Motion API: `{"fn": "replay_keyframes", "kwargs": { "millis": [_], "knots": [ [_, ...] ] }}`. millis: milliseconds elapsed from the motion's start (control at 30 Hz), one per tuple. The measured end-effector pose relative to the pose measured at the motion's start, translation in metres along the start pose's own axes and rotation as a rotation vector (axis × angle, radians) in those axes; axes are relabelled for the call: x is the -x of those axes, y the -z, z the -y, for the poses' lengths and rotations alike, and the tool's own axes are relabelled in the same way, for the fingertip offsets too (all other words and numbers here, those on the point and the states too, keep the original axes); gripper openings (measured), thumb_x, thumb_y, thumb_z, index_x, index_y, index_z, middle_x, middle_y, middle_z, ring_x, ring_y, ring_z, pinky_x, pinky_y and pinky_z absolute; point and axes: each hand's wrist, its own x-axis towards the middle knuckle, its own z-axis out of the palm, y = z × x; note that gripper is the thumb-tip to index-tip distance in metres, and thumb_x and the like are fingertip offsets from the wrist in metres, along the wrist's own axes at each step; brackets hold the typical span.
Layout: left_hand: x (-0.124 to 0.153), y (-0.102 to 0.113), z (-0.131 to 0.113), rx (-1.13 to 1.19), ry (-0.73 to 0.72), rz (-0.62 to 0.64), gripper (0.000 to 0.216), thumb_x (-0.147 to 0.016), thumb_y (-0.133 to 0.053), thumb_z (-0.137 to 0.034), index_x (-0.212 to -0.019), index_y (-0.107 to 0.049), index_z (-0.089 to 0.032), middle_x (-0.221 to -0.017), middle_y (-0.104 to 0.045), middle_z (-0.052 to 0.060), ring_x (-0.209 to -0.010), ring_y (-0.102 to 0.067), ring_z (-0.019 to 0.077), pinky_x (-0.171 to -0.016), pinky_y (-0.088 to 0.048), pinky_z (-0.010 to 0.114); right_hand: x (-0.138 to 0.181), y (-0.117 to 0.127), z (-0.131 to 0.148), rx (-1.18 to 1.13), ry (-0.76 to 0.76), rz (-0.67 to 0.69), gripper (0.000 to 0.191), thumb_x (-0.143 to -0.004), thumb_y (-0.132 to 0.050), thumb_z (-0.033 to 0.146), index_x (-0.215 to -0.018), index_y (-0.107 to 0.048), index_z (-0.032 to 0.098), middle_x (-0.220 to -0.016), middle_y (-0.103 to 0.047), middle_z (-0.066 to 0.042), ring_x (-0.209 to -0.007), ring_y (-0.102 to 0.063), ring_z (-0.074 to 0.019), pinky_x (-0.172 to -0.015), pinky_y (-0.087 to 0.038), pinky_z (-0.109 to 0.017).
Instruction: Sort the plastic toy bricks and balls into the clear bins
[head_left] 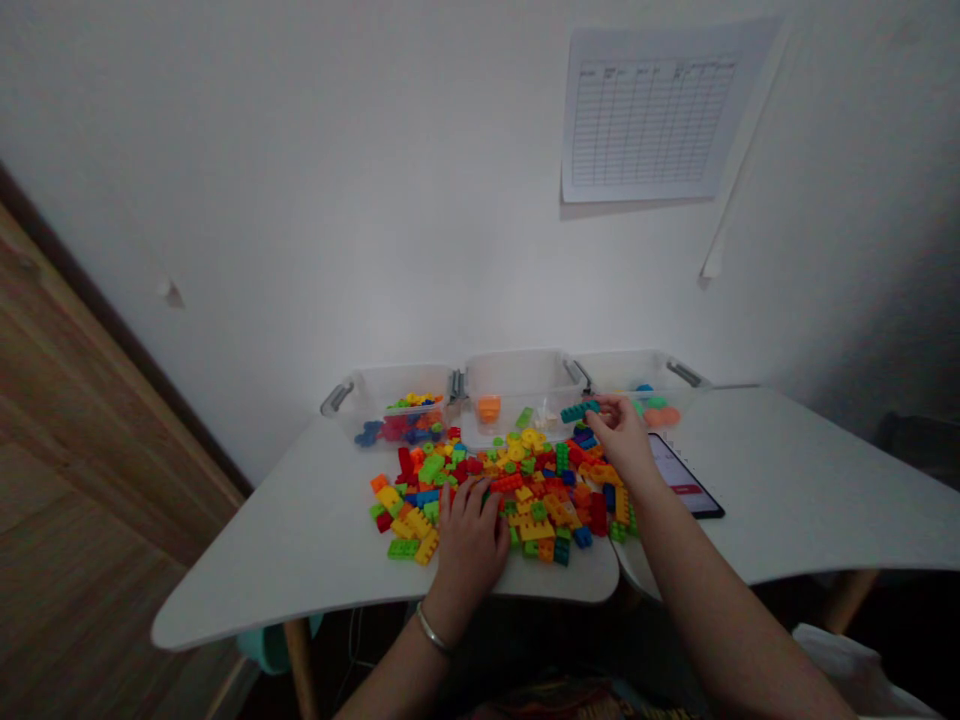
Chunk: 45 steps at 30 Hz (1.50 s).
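A teal toy building brick [579, 411] is pinched between the thumb and fingers of my right hand [621, 435], held up in front of the clear bins. My left hand [472, 530] lies palm down on the near side of a heap of colourful building bricks [536, 510], fingers spread over them. What lies under that palm is hidden. Red, yellow, orange, green and blue pieces make up the heap.
Three clear plastic bins stand along the wall: the left bin [360, 385] holds many pieces, the middle bin [517, 370] a few, the right bin [615, 368] several round ones. A phone or tablet [709, 508] lies right of my right forearm on the white table [262, 560].
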Motion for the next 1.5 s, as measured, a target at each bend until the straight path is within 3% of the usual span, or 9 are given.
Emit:
{"fn": "replay_keyframes", "kwargs": {
  "millis": [200,467,633,933,1167,1333,1500],
  "knots": [
    [0.000,0.000,0.000,-0.009,-0.008,-0.023,0.027,-0.081,-0.057,-0.019,-0.105,-0.068,-0.022,-0.121,-0.066,0.007,-0.118,-0.053,0.0296,-0.110,-0.031,0.060,-0.028,-0.027,0.024,-0.049,0.085,-0.061,0.039,-0.065,-0.067,0.044,-0.093,-0.052,0.022,-0.083,-0.061,-0.001,-0.072,-0.060,-0.0162,-0.068,-0.050,-0.031],
    [0.000,0.000,0.001,0.012,-0.004,-0.006,0.028,-0.081,-0.057,-0.020,-0.107,-0.067,-0.023,-0.122,-0.065,0.007,-0.119,-0.053,0.0300,-0.110,-0.029,0.060,-0.039,-0.054,0.028,0.331,0.237,0.014,0.029,-0.074,-0.059,0.036,-0.097,-0.056,0.019,-0.087,-0.064,-0.005,-0.083,-0.060,-0.0204,-0.080,-0.048,-0.037],
    [0.001,-0.002,0.002,0.009,-0.010,-0.012,0.029,-0.080,-0.057,-0.019,-0.107,-0.068,-0.022,-0.122,-0.065,0.008,-0.119,-0.053,0.0302,-0.111,-0.028,0.061,-0.042,-0.059,0.023,0.525,0.319,0.172,0.024,-0.077,-0.057,0.030,-0.099,-0.059,0.018,-0.094,-0.067,-0.008,-0.087,-0.062,-0.0213,-0.082,-0.048,-0.036],
    [0.001,-0.001,0.001,0.008,-0.008,-0.006,0.028,-0.081,-0.057,-0.020,-0.106,-0.067,-0.022,-0.122,-0.065,0.007,-0.119,-0.053,0.0305,-0.110,-0.030,0.061,-0.048,-0.062,0.026,0.754,0.260,0.250,0.029,-0.084,-0.055,0.031,-0.108,-0.063,0.017,-0.099,-0.072,-0.008,-0.091,-0.065,-0.0227,-0.081,-0.047,-0.035],
    [0.001,-0.001,0.002,0.021,-0.014,-0.011,0.029,-0.080,-0.056,-0.020,-0.107,-0.067,-0.022,-0.122,-0.065,0.008,-0.119,-0.053,0.0308,-0.111,-0.029,0.062,-0.045,-0.064,0.023,1.028,0.408,0.300,0.038,-0.093,-0.039,0.034,-0.085,-0.072,0.016,-0.083,-0.073,-0.011,-0.082,-0.063,-0.0230,-0.084,-0.042,-0.039],
    [0.001,-0.002,0.002,0.015,-0.014,-0.012,0.030,-0.079,-0.057,-0.019,-0.107,-0.067,-0.022,-0.123,-0.065,0.008,-0.119,-0.053,0.0303,-0.111,-0.029,0.062,-0.043,-0.062,0.021,1.015,0.445,0.309,0.040,-0.095,-0.037,0.032,-0.082,-0.072,0.016,-0.084,-0.073,-0.011,-0.083,-0.064,-0.0225,-0.084,-0.042,-0.038],
    [0.001,-0.001,0.002,0.033,-0.006,-0.001,0.029,-0.081,-0.056,-0.020,-0.107,-0.067,-0.022,-0.123,-0.065,0.008,-0.119,-0.052,0.0304,-0.111,-0.028,0.062,-0.046,-0.055,0.028,0.687,0.440,0.303,0.031,-0.092,-0.042,0.032,-0.100,-0.069,0.018,-0.101,-0.073,-0.009,-0.098,-0.062,-0.0216,-0.092,-0.043,-0.036]
  ]
}}
